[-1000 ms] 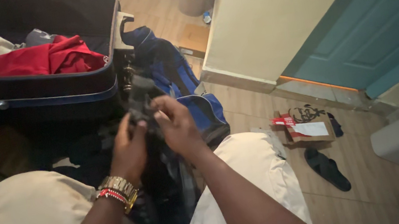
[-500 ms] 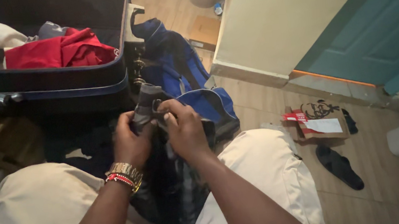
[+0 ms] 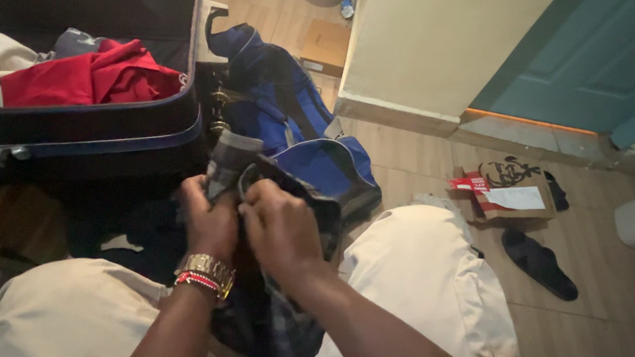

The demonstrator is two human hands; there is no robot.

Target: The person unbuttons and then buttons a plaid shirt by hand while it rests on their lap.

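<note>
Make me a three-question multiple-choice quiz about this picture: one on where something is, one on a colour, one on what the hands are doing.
1. Where is the red cloth?
A. In the open suitcase
B. On the floor by the door
C. On the person's lap

2. What colour is the door?
A. Brown
B. Teal
C. White

3. How do the hands stand?
A. Both empty and apart
B. Only the right hand holds something
C. Both grip the dark garment

Answers:
1. A, the red cloth lies inside the suitcase at upper left.
2. B, the door at right is teal.
3. C, the left hand and right hand are both closed on the garment between the knees.
</note>
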